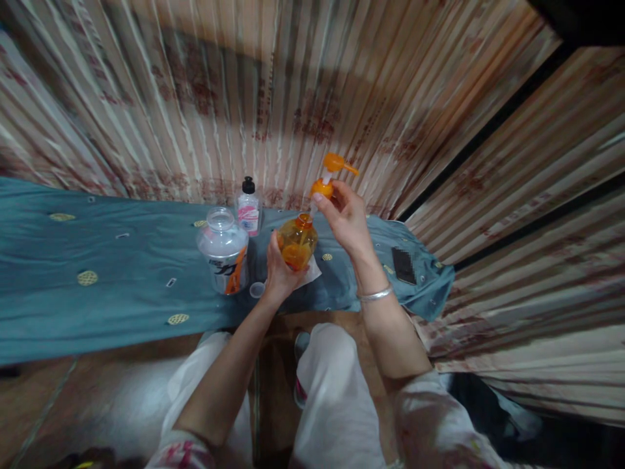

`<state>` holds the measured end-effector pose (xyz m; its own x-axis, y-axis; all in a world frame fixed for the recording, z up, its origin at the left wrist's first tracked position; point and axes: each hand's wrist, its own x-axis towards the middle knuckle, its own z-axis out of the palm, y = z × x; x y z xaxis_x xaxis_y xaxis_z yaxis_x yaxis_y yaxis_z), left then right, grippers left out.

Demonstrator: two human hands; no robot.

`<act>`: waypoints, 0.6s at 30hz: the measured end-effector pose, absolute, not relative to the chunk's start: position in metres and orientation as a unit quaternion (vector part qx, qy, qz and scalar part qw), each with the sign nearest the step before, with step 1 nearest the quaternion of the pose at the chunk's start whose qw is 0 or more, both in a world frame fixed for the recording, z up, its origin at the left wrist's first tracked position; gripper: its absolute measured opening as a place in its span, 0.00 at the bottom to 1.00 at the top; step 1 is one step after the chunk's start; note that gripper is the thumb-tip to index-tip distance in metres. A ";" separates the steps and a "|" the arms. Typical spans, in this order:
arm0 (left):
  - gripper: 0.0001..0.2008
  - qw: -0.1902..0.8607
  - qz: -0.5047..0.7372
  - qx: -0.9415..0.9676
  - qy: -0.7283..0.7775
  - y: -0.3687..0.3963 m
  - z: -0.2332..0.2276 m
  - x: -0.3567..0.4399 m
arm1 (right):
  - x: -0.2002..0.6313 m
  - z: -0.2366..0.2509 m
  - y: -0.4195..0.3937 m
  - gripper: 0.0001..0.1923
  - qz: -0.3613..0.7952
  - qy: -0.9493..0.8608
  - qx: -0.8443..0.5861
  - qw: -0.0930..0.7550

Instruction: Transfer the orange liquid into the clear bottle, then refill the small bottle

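Note:
My left hand [279, 272] grips a small clear orange bottle [297, 242] from below, holding it upright above the teal cloth [97, 260]. My right hand [344, 218] pinches the collar of an orange pump head [331, 170], lifted just above the bottle's neck with its tube still reaching down into the opening. A silver bangle sits on my right wrist.
On the teal cloth stand a clear plastic jar [223, 249] with an orange item inside, a small bottle with a black cap and pink label [249, 207], a small clear lid [256, 290] and a dark phone [403, 264]. Striped curtains hang behind. My knees are below.

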<state>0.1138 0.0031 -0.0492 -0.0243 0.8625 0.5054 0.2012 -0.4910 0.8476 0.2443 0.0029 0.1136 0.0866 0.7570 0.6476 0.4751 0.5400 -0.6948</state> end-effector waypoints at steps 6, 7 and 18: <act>0.58 0.290 0.572 0.643 0.419 0.001 -0.046 0.113 | 0.260 0.151 -0.008 0.25 0.059 -0.685 -0.443 0.575; 0.58 0.290 0.573 0.640 0.421 0.001 -0.046 0.113 | 0.261 0.158 -0.011 0.25 0.051 -0.684 -0.438 0.581; 0.59 0.302 0.579 0.625 0.428 0.001 -0.046 0.113 | 0.272 0.203 -0.037 0.26 -0.025 -0.639 -0.397 0.658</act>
<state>0.1134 0.0012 -0.0458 -0.0360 0.8846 0.4650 0.1857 -0.4513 0.8728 0.2720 -0.0368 0.2030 0.1811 0.4753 0.8610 0.5403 0.6835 -0.4909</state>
